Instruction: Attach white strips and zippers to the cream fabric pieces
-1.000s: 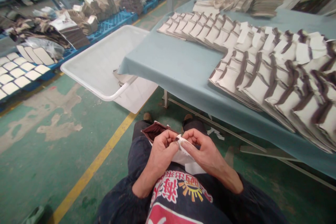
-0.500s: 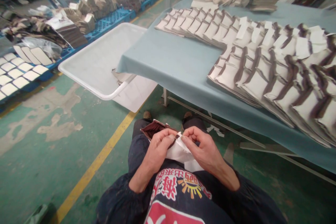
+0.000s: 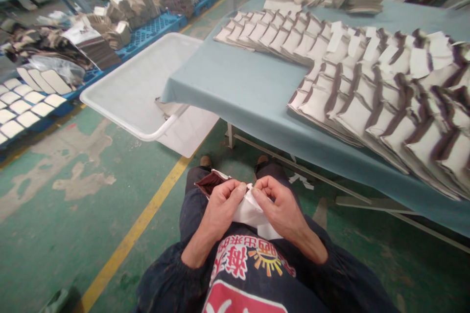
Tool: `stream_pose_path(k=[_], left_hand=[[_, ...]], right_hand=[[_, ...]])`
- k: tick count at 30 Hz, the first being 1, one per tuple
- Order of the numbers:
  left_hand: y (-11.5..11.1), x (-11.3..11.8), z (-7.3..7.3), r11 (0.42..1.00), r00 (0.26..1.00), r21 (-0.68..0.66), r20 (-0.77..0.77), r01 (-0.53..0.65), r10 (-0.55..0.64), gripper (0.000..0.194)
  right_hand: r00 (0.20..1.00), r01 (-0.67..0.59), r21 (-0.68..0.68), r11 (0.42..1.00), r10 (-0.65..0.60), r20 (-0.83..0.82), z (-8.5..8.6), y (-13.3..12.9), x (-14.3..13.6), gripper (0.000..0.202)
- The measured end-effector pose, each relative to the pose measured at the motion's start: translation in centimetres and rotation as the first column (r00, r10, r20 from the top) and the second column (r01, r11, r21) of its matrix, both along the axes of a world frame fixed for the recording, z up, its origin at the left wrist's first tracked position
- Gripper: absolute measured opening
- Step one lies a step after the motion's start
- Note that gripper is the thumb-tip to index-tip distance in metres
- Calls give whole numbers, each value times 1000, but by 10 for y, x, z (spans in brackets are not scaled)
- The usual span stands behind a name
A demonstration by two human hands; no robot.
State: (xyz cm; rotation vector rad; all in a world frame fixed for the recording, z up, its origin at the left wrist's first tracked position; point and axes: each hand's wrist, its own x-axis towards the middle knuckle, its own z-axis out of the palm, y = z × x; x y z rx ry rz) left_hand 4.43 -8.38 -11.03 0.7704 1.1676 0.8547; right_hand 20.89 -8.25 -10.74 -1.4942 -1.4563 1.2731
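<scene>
Pinching the white fabric piece (image 3: 249,211) from both sides, the left hand (image 3: 220,205) and right hand (image 3: 279,206) each close thumb and fingers on its upper edge, with a small white tip showing between them. The piece lies across the person's lap, its brown lining (image 3: 210,185) gaping beyond the left hand. A dark patch visible by the left thumb a second ago is now out of sight, which suggests the edge was turned slightly while work stays on that spot. Ahead, a counter (image 3: 220,80) under blue-green cloth carries overlapping rows of off-white fabric pieces with brown edging (image 3: 354,102), some topped with white slips. A white plastic tub (image 3: 135,83) sits by the counter's corner; farther left, blue pallets (image 3: 147,35) bear stacked goods. The worn green floor (image 3: 135,171) has a yellow line (image 3: 156,204).
</scene>
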Motion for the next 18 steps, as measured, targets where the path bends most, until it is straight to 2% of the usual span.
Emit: stream_pose_path(k=[5, 9, 14, 18], left_hand=[[1, -4, 2, 995, 996, 20, 6, 94, -94, 47], [2, -4, 4, 981, 981, 91, -114, 170, -159, 45], [-5, 1, -4, 954, 939, 234, -329, 186, -102, 37], [-18, 0, -5, 946, 898, 283, -439, 162, -22, 41]], right_hand=[[995, 30, -70, 997, -36, -89, -6, -2, 0, 26], [988, 27, -119, 993, -45, -148, -11, -1, -1, 28], [923, 4, -278, 960, -111, -369, -22, -6, -13, 43], [813, 51, -426, 903, -285, -507, -17, -11, -18, 41]])
